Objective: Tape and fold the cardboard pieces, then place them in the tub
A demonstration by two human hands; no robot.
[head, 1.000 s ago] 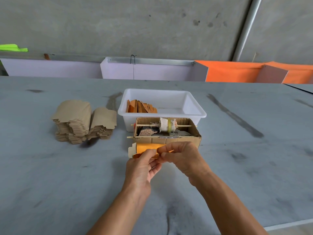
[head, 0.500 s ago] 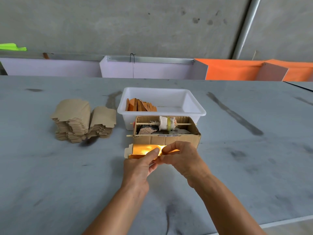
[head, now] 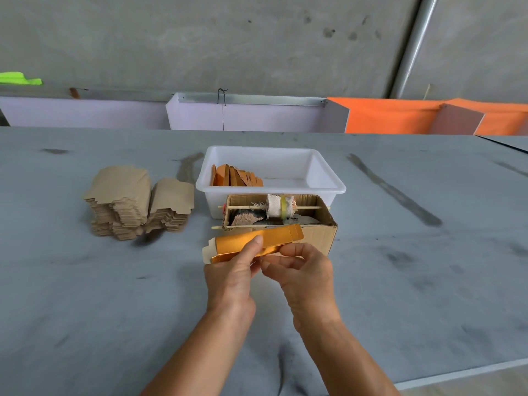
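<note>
We hold a folded orange cardboard piece [head: 257, 243] over the grey table [head: 85, 295], just in front of an open brown cardboard box [head: 317, 235]. Our left hand [head: 231, 277] grips the piece from below with its thumb pressed on the shiny orange face, while our right hand [head: 304, 270] pinches the lower edge of the same piece with curled fingers, so the two hands sit close together, almost touching at the fingertips. The piece lies long and slightly tilted, its right end higher and overlapping the front wall of the box, its pale left flap sticking out beyond our left hand. Whether tape is on it, we cannot tell. Inside the box a thin stick [head: 308, 207] runs across from side to side and carries a white roll [head: 278, 206] with a yellow band; darker scraps lie under it. Directly behind the box stands the white tub [head: 328, 178], touching or nearly touching it, and in the tub's left end a row of folded orange pieces [head: 235, 177] leans together. To the left of the tub, well apart from our hands, sit two stacks of flat brown cardboard blanks [head: 137, 204], side by side on the table.
</note>
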